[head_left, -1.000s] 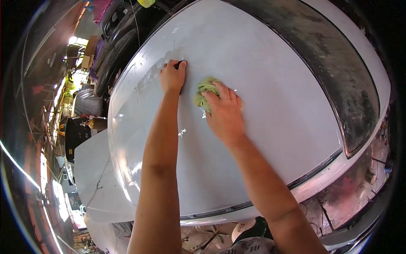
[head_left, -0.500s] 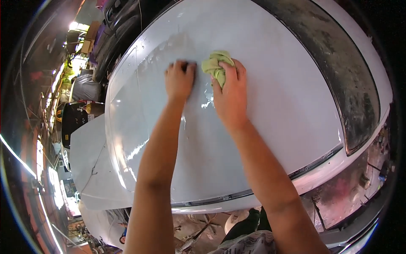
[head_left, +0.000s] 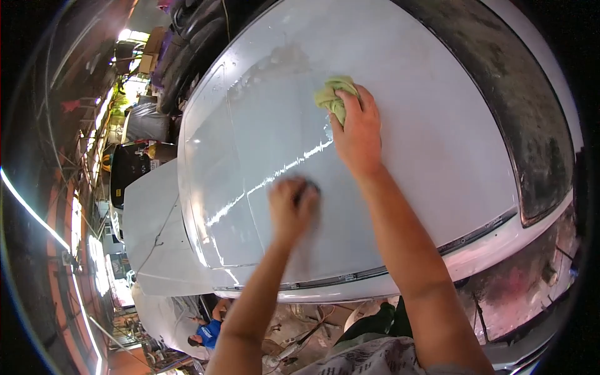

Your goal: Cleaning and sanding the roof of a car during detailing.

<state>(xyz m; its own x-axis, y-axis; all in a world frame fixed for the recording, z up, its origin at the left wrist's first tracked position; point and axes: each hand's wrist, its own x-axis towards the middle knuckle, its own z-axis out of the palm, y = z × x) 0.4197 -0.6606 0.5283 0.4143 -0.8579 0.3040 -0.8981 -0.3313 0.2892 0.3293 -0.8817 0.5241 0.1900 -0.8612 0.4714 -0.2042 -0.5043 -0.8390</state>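
A wide grey car panel (head_left: 431, 144), which looks like a roof, spreads beneath both hands. Part of it is wet and shiny, with a darker grey patch toward the far left. My left hand (head_left: 292, 209) is closed on a small dark pad (head_left: 310, 187), pressed to the wet surface near the middle; motion blurs it and the fingers hide most of it. Farther off and to the right, my right hand (head_left: 361, 134) grips a crumpled light green cloth (head_left: 336, 95) against the panel.
A dusty dark window (head_left: 531, 125) borders the panel on the right. To the left are a lighter grey vehicle panel (head_left: 156, 231) and a dark vehicle (head_left: 128, 175). Another person in a blue shirt (head_left: 208, 334) is low at the lower left. Hoses and clutter lie on the floor below.
My left hand has come nearer to me and slightly right across the panel with the dark pad. The right hand still holds the cloth; the whole view has shifted a little.
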